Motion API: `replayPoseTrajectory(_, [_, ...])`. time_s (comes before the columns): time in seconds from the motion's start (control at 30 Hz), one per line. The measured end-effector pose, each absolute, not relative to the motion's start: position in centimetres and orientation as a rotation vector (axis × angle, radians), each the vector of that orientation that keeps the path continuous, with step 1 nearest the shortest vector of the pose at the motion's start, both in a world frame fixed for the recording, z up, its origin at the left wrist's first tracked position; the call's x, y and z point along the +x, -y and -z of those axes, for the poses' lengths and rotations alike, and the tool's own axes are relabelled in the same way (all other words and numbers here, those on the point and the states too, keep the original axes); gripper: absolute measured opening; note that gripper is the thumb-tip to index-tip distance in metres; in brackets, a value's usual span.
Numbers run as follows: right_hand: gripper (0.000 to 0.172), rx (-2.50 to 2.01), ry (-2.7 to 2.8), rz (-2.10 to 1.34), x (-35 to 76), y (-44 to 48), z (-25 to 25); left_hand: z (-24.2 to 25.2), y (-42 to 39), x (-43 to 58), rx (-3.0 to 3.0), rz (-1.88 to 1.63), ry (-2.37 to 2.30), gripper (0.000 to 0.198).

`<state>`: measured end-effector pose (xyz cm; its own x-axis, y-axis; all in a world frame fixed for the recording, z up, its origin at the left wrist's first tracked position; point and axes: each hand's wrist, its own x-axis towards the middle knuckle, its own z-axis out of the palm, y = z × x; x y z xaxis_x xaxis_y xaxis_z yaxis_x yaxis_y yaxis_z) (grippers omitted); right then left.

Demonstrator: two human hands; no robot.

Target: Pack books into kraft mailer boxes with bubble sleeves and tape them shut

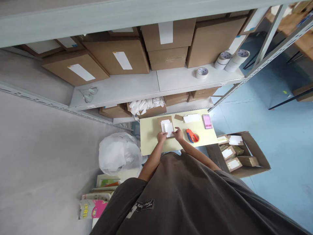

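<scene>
White top slip [169, 128] — one — touches left hand [161, 137] and right hand [178, 134].

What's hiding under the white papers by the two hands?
Brown cardboard lies beneath the white papers, on the pale yellow table. Its edge shows past them. The part right under the papers is covered, so I can't see it.

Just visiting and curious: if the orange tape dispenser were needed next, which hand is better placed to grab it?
Probably the right hand: the orange tape dispenser lies on the table just to its right. The left hand is farther off, at the white paper.
</scene>
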<state>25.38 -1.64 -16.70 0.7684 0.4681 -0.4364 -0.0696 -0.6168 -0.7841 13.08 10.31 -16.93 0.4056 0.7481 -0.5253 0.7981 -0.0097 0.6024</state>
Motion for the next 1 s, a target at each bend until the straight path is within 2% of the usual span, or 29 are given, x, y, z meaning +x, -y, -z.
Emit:
replayPoseTrajectory(0.43, [0.032, -2.18, 0.234, -0.838, 25.6, 0.8, 18.5, 16.7, -10.1, 14.3, 1.73, 0.156, -1.408, 0.024])
replayPoseTrajectory(0.63, [0.039, -2.345, 0.295, -0.883, 25.7, 0.9, 18.3, 15.8, -10.4, 14.8, 1.8, 0.242, -1.44, 0.023])
replayPoseTrajectory(0.77, [0.053, -2.476, 0.529, -0.991, 26.1, 1.6, 17.5, 14.9, -10.9, 15.1, 2.039, 0.437, -1.538, 0.046])
replayPoseTrajectory(0.83, [0.056, -2.53, 0.737, -1.005, 26.0, 1.9, 17.1, 14.7, -10.9, 15.1, 2.144, 0.493, -1.499, 0.047])
replayPoseTrajectory(0.9, [0.058, -2.532, 0.993, -0.954, 25.6, 2.3, 17.0, 14.7, -10.7, 14.9, 2.289, 0.418, -1.358, 0.043])
replayPoseTrajectory(1.0, [0.063, -2.505, 1.261, -0.936, 24.7, 3.5, 17.3, 15.5, -10.5, 14.5, 2.399, 0.335, -1.133, 0.063])
